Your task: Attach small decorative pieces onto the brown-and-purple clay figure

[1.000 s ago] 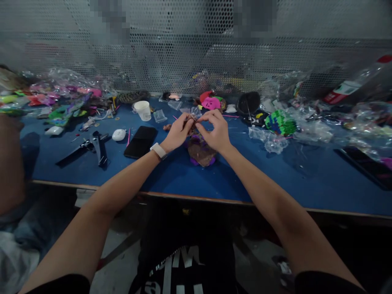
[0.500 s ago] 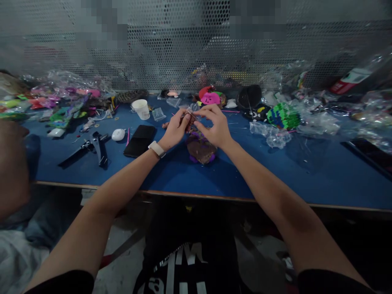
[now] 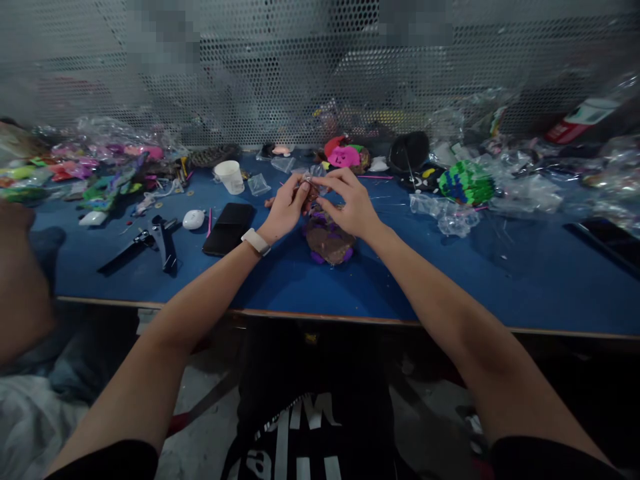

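A small brown piece (image 3: 310, 193) is pinched between the left hand (image 3: 284, 212) and the right hand (image 3: 351, 205), just above the brown and purple craft figure (image 3: 327, 241) on the blue desk (image 3: 450, 273). A black phone (image 3: 229, 229) lies left of this figure.

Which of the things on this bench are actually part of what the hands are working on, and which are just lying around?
In use:
left hand and right hand, pinching a small brown piece
brown and purple felt piece, below the hands

Lying about:
black phone
white cup
white earbud case
black tool
pink felt face
green striped piece
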`<state>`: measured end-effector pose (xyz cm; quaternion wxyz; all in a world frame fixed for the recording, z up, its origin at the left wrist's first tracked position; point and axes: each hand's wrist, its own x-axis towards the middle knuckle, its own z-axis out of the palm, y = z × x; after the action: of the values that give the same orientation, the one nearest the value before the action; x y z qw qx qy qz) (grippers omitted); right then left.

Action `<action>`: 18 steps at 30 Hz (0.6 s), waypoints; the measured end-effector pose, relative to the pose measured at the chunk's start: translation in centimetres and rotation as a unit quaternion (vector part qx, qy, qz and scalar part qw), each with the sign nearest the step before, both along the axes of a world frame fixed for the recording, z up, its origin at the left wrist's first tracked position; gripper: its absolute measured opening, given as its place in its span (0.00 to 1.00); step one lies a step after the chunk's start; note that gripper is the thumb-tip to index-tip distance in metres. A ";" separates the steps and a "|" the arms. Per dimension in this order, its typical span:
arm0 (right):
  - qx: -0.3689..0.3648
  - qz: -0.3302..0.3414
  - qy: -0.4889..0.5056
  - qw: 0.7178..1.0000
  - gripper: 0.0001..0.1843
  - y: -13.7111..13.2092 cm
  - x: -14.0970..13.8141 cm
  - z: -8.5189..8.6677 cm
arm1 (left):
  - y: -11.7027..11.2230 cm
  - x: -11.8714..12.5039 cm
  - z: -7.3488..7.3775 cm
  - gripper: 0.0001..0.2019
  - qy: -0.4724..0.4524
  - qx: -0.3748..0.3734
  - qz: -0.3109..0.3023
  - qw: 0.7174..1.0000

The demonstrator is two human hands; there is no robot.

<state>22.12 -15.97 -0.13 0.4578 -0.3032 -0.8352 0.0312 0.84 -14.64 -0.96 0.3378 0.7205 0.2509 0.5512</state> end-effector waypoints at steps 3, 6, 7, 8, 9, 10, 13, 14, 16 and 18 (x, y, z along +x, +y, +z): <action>0.001 -0.008 -0.006 1.000 0.23 0.0 0.0 0.0 | -0.1 -0.1 0.0 0.27 -0.002 0.004 -0.009 1.000; -0.004 -0.014 -0.012 1.000 0.25 0.0 0.1 0.0 | 0.0 -0.2 -0.1 0.27 -0.002 -0.006 -0.015 1.000; -0.006 -0.014 -0.010 1.000 0.26 0.0 0.1 0.0 | 0.1 -0.2 -0.2 0.27 -0.003 -0.010 -0.013 1.000; -0.008 -0.013 -0.007 1.000 0.26 0.0 0.0 0.0 | 0.1 -0.2 -0.2 0.27 -0.003 -0.012 -0.011 1.000; -0.009 -0.012 -0.004 1.000 0.26 0.0 0.0 0.0 | 0.2 -0.3 -0.3 0.27 -0.003 -0.013 -0.009 1.000; -0.008 -0.012 -0.001 1.000 0.26 0.0 0.0 0.0 | 0.2 -0.3 -0.3 0.27 -0.003 -0.012 -0.007 1.000; -0.004 -0.010 0.005 1.000 0.25 0.1 -0.1 0.0 | 0.2 -0.3 -0.3 0.27 0.000 -0.006 -0.004 1.000; -0.002 -0.010 0.008 1.000 0.24 0.1 -0.1 0.1 | 0.2 -0.3 -0.2 0.27 0.001 -0.005 -0.003 1.000; 0.002 -0.010 0.015 1.000 0.23 0.1 -0.1 0.1 | 0.1 -0.2 -0.1 0.28 0.000 -0.004 0.000 1.000; 0.008 -0.016 0.023 1.000 0.20 0.1 0.0 0.2 | 0.1 -0.3 0.0 0.28 -0.002 -0.003 0.005 1.000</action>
<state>22.08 -15.90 0.05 0.4801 -0.3123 -0.8194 0.0237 0.59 -14.54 -0.99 0.3377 0.7171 0.2555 0.5536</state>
